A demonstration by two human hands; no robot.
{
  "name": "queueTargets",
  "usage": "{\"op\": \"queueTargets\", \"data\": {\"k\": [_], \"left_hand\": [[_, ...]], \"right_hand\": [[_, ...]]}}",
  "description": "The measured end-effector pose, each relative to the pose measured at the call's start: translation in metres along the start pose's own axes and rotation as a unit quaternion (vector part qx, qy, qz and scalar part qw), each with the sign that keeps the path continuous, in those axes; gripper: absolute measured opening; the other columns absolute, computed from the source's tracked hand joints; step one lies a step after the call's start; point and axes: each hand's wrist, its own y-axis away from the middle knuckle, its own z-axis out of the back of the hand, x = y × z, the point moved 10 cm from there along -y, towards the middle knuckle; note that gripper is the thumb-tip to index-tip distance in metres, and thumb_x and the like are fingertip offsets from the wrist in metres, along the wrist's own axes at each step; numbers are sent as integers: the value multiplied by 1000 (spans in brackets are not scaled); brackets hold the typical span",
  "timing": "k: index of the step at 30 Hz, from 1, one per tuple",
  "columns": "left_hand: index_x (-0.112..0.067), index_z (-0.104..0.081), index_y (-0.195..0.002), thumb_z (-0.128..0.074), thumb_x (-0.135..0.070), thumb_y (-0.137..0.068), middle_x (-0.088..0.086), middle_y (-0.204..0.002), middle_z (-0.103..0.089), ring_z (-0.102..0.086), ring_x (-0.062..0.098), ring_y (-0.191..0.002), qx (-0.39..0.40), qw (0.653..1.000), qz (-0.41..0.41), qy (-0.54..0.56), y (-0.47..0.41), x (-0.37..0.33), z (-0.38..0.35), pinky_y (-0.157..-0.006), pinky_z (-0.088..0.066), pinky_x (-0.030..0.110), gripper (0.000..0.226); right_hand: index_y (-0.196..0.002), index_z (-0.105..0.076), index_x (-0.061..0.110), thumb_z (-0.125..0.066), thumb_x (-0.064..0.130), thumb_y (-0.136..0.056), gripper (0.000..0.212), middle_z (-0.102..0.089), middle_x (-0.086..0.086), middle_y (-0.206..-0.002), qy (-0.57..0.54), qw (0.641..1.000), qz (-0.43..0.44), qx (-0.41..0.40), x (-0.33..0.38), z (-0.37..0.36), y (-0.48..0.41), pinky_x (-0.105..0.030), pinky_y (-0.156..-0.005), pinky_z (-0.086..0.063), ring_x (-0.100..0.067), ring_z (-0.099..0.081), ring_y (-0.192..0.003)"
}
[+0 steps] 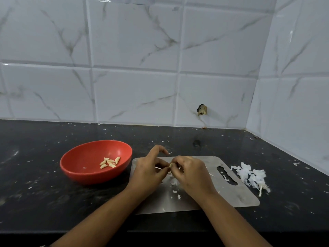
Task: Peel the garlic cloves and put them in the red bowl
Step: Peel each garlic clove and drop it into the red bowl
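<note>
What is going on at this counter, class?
A person is peeling garlic over a metal board. The left hand and right hand both pinch one clove between them. Several peeled cloves already lie in the red bowl left of the board. A heap of skins sits on the counter to the board's right.
</note>
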Motion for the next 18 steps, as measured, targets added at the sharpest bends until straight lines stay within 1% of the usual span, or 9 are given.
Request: {"op": "queueTargets", "data": {"k": [2,3,4,8,12,14,16,18], "left_hand": [[-29,-51,-104,-71,-7,-82,-11,-76,-74,-69,4,-68,-8,1000,1,2,-1,2,2,-72,-59,35,37],[-31,-50,-102,-71,-6,-82,-11,-76,-74,-70,4,-68,-10,1000,2,6,-1,3,2,-71,-59,35,38],[-32,-50,-100,-71,-5,-82,-11,-75,-74,-70,5,-68,-11,1000,6,12,-2,4,3,-71,-59,34,39],[-32,-50,-94,-72,-2,-82,-7,-75,-74,-71,7,-69,-13,998,35,52,-3,10,3,-70,-57,30,38],[-25,-53,-96,-71,-2,-82,-4,-76,-74,-71,8,-72,-3,994,61,90,-3,13,2,-69,-55,24,32],[-24,-57,-99,-69,-1,-84,-2,-77,-74,-70,9,-72,-1,992,65,108,-4,13,2,-69,-55,24,31],[-26,-61,-104,-67,0,-85,1,-78,-73,-70,12,-74,6,990,65,122,-4,11,1,-71,-57,28,32],[-23,-66,-105,-65,3,-86,2,-78,-72,-69,12,-75,15,987,64,146,-5,10,-2,-69,-57,26,32]], "right_hand": [[-84,-70,14,-60,18,-91,13,-66,3,-72,-45,999,-27,2,-5,0,-1,-26,-58,-50,-10,-60,-65],[-83,-70,13,-60,17,-91,14,-66,3,-71,-70,997,-41,4,-7,0,-1,-29,-59,-52,-10,-61,-64],[-82,-71,12,-60,15,-91,14,-66,3,-70,-94,994,-54,5,-10,-1,-1,-30,-59,-53,-10,-62,-63],[-80,-72,10,-63,10,-89,13,-65,7,-63,-182,977,-109,-4,-19,0,1,-18,-53,-51,-5,-62,-59],[-81,-71,11,-63,11,-89,12,-66,-2,-65,-251,955,-160,10,-27,-4,3,-25,-52,-54,-9,-62,-56],[-81,-70,12,-62,8,-90,12,-67,-4,-66,-279,943,-180,14,-29,-6,4,-23,-52,-53,-8,-62,-53],[-81,-69,14,-61,7,-90,13,-67,-3,-66,-290,937,-195,21,-31,-8,4,-22,-52,-53,-8,-62,-52],[-83,-69,14,-61,7,-90,13,-66,-1,-64,-287,936,-201,36,-32,-12,5,-21,-52,-53,-8,-63,-53]]}}
